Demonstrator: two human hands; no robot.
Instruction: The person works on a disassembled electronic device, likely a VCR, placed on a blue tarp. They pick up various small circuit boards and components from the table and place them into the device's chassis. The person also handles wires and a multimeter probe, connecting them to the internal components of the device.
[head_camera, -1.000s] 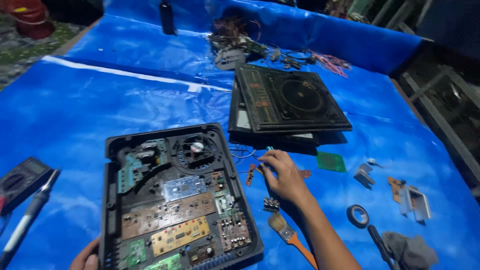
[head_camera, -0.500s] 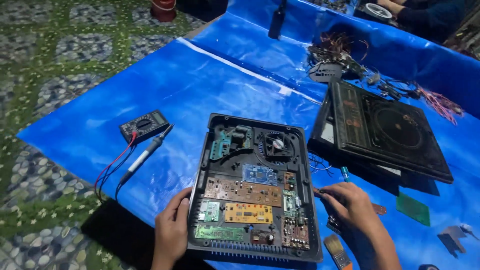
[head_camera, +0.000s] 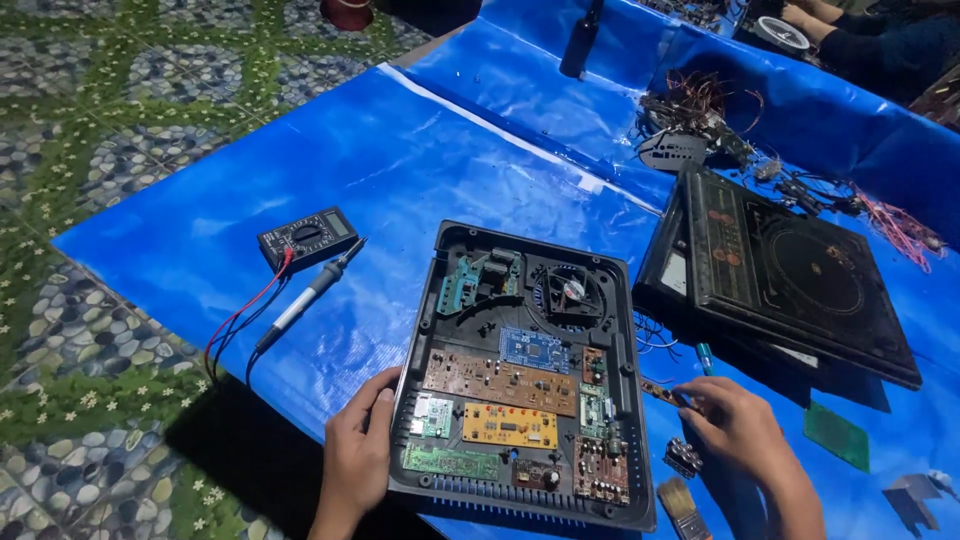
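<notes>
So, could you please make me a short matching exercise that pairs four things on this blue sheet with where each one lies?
Things:
1. multimeter
2. left hand
3. paintbrush
4. green board

Places:
A. by the right wrist, low in the picture
B. on the open case's left edge
C. left of the open case, leads attached
D. below the black cooktop, far right

Pairs: 1-C, 2-B, 3-A, 4-D

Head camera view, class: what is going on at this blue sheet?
A person sits over an opened black appliance base with its circuit boards showing. The left hand grips its near left edge; the right hand rests on the blue tarp beside it, by small parts. A multimeter lies to the left.
</notes>
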